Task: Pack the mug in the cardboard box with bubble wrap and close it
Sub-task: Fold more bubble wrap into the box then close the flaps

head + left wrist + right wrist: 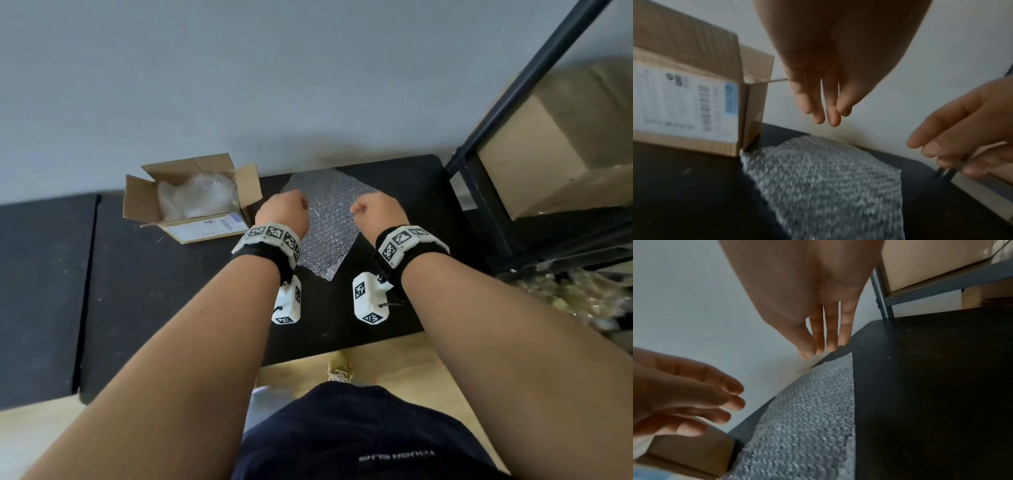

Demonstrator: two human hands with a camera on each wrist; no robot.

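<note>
1. Head view: both forearms reach out over a black table [137, 291] that stands against a pale wall [239, 85]. The left hand [284, 212] and the right hand [376, 214] hover side by side above a flat sheet of bubble wrap [329, 219], a gap between them. From above their fingers point down and away, so this view alone does not show how far they are spread. Each wrist carries a black band with white marker blocks. To the left of the hands stands the cardboard box [191, 195], flaps up, with crumpled clear wrap inside; whether the mug is in that bundle cannot be told. A black shelf frame [479, 164] with a large brown carton [555, 150] stands on the right.

2. Left wrist view: the left hand [828, 73] hangs with fingers straight and close together, pointing down, holding nothing and clear of the bubble wrap [828, 186] below. The box [694, 97], with a printed label on its side, sits just left of the sheet, touching its corner. The right hand [962, 138] shows at the right, fingers loosely bent.

3. Right wrist view: the right hand [818, 305] has straight, nearly closed-up fingers pointing down toward the far edge of the bubble wrap [807, 426], holding nothing. The left hand [684, 394] is at the left, fingers relaxed, above a corner of the box [694, 454].
</note>
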